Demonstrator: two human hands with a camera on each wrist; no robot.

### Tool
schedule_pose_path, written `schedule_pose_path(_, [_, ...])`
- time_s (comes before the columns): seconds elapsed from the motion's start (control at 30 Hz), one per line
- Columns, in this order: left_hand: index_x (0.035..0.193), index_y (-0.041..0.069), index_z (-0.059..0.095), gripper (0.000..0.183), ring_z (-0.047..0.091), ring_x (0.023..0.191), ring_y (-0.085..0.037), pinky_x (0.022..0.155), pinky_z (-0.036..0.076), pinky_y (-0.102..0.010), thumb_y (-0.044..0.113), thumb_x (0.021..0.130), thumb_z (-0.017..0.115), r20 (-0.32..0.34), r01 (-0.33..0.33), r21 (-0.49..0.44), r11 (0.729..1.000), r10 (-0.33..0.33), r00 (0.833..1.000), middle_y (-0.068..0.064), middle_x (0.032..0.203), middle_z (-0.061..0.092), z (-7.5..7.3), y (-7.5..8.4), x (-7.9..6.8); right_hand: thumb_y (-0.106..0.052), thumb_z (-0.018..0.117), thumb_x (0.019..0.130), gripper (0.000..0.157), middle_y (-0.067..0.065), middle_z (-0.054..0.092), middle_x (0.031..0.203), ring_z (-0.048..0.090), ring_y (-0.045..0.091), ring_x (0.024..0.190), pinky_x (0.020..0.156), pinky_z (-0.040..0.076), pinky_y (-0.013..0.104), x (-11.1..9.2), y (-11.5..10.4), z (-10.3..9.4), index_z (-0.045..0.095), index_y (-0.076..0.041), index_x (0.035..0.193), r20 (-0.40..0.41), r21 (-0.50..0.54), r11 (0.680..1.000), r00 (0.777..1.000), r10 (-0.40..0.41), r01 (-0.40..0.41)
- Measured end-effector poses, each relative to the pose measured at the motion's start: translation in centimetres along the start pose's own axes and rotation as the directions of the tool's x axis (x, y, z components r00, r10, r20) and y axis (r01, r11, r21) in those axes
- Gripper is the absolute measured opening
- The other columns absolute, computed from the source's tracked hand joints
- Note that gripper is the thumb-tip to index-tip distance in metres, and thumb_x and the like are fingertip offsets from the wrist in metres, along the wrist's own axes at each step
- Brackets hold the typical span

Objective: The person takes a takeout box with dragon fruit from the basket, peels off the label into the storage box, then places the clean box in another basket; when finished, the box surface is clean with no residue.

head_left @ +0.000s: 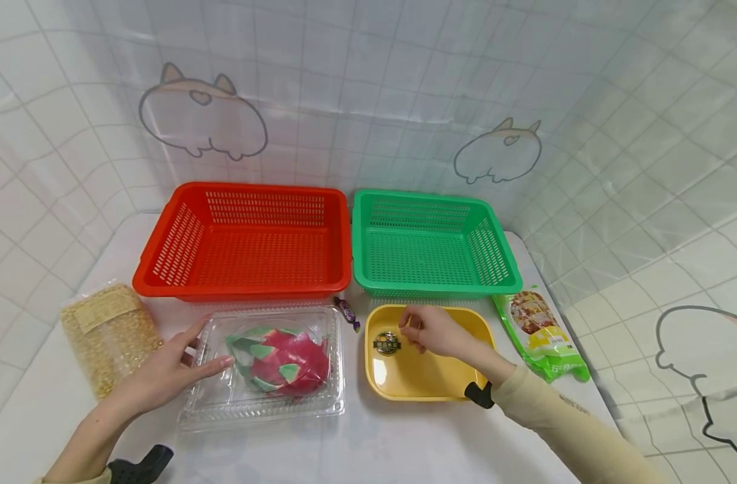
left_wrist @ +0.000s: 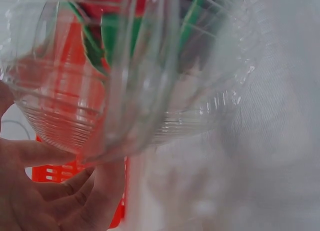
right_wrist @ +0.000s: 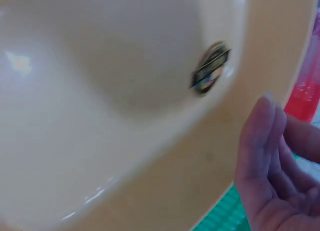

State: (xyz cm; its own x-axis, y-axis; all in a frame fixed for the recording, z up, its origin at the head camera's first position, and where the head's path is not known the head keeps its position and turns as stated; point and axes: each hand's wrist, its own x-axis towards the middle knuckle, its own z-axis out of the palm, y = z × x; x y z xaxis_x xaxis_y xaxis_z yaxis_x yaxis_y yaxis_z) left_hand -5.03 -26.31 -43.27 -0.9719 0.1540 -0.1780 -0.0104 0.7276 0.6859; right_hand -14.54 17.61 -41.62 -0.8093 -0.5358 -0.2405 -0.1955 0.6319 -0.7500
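Observation:
On the left of the table, in the head view, lies a clear plastic clamshell box [head_left: 207, 403] with a pink and green dragon fruit [head_left: 289, 363] inside. My left hand [head_left: 168, 370] is at the box's left side, thumb over the lid and fingers spread by its edge. The left wrist view shows these fingers [left_wrist: 65, 191] extended beside the clear plastic. Over the yellow basin [head_left: 428, 386] hovers my right hand [head_left: 437, 331], its fingers loosely bent, with nothing visible between them. A dark round sticker [head_left: 387, 343] lies at the basin's left.
Behind stand a red basket [head_left: 241, 292] and a green basket [head_left: 435, 289], side by side. A purple wrapped candy [head_left: 347, 312] lies between box and basin. A clear bag of yellow grains [head_left: 111, 329] is far left; a green food packet [head_left: 540, 333] is far right.

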Motion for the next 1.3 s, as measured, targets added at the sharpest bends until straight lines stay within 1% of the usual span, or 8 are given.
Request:
schedule_pose_path(0.07, [0.158, 0.006, 0.023, 0.095, 0.057, 0.092, -0.023, 0.063, 0.051, -0.029, 0.042, 0.087, 0.075, 0.001, 0.002, 0.004, 1.000, -0.002, 1.000, -0.012, 0.109, 0.061, 0.0, -0.1, 0.0, -0.002, 0.059, 0.097, 0.006, 0.022, 0.064, 0.075, 0.060, 0.020, 0.056, 0.060, 0.058, 0.049, -0.3, -0.5, 0.2, 0.059, 0.003, 0.100, -0.024, 0.067, 0.998, 1.000, 0.016, -0.014])
schedule_pose_path(0.17, [0.158, 0.004, 0.024, 0.094, 0.057, 0.091, -0.023, 0.063, 0.051, -0.028, 0.042, 0.088, 0.074, 0.000, -0.002, 0.004, 1.000, 0.002, 1.000, -0.012, 0.108, 0.062, 0.0, -0.1, 0.0, -0.002, 0.060, 0.097, 0.011, 0.020, 0.064, 0.078, 0.063, 0.022, 0.059, 0.063, 0.059, 0.049, -0.7, -1.5, 0.5, 0.058, 0.006, 0.105, -0.044, 0.132, 0.991, 0.999, 0.014, -0.009])
schedule_pose_path(0.37, [0.158, 0.007, 0.022, 0.093, 0.056, 0.094, -0.023, 0.064, 0.051, -0.030, 0.043, 0.089, 0.073, 0.012, 0.023, -0.009, 1.000, -0.023, 1.000, -0.012, 0.111, 0.061, 0.1, -0.3, -0.1, -0.003, 0.060, 0.095, 0.023, 0.026, 0.065, 0.091, 0.068, 0.028, 0.069, 0.067, 0.060, 0.038, -1.3, -3.7, 1.6, 0.056, 0.009, 0.114, -0.069, 0.191, 0.981, 0.997, -0.024, 0.036])
schedule_pose_path(0.6, [0.160, 0.008, 0.019, 0.095, 0.055, 0.097, -0.027, 0.067, 0.050, -0.033, 0.044, 0.090, 0.071, 0.020, 0.069, -0.030, 0.997, -0.068, 0.997, -0.015, 0.114, 0.058, 0.0, -0.3, -0.2, -0.005, 0.063, 0.094, 0.033, 0.016, 0.062, 0.102, 0.067, 0.025, 0.085, 0.076, 0.059, 0.034, -1.3, -5.0, 3.8, 0.053, 0.002, 0.125, -0.110, 0.293, 0.956, 0.994, 0.001, 0.031])
schedule_pose_path(0.7, [0.160, 0.009, 0.018, 0.095, 0.054, 0.100, -0.028, 0.067, 0.050, -0.033, 0.045, 0.090, 0.071, 0.020, 0.083, -0.038, 0.996, -0.082, 0.996, -0.017, 0.118, 0.057, 0.1, -0.3, -0.2, -0.006, 0.064, 0.094, 0.038, 0.017, 0.061, 0.112, 0.066, 0.025, 0.095, 0.081, 0.058, 0.033, -1.1, -5.2, 4.7, 0.051, -0.002, 0.129, -0.111, 0.295, 0.955, 0.994, 0.003, 0.030])
schedule_pose_path(0.87, [0.161, 0.013, 0.016, 0.095, 0.053, 0.103, -0.030, 0.069, 0.052, -0.034, 0.047, 0.090, 0.070, 0.018, 0.094, -0.055, 0.994, -0.093, 0.996, -0.019, 0.123, 0.053, 0.1, -0.5, -0.3, -0.010, 0.065, 0.095, 0.046, 0.020, 0.057, 0.127, 0.066, 0.029, 0.108, 0.091, 0.055, 0.039, -0.9, -5.6, 5.8, 0.045, -0.005, 0.136, -0.101, 0.250, 0.967, 0.995, -0.016, 0.041])
schedule_pose_path(1.07, [0.162, 0.021, 0.011, 0.092, 0.057, 0.104, -0.029, 0.071, 0.054, -0.031, 0.040, 0.093, 0.070, 0.022, 0.061, -0.109, 0.992, -0.059, 0.998, -0.021, 0.127, 0.052, -0.1, -1.2, -0.9, -0.016, 0.063, 0.098, 0.053, 0.022, 0.050, 0.138, 0.062, 0.032, 0.119, 0.100, 0.051, 0.045, -0.8, -6.4, 6.8, 0.037, -0.009, 0.144, -0.048, 0.280, 0.959, 0.998, -0.028, 0.041])
schedule_pose_path(1.3, [0.162, 0.030, 0.009, 0.097, 0.061, 0.106, -0.029, 0.071, 0.054, -0.024, 0.031, 0.090, 0.074, 0.006, -0.001, -0.125, 0.992, 0.002, 1.000, -0.025, 0.132, 0.053, 0.0, -1.7, -1.9, -0.021, 0.067, 0.096, 0.069, 0.021, 0.045, 0.143, 0.066, 0.028, 0.112, 0.094, 0.054, 0.036, -0.4, -6.9, 8.0, 0.028, -0.019, 0.153, -0.008, 0.308, 0.950, 0.999, -0.054, 0.054])
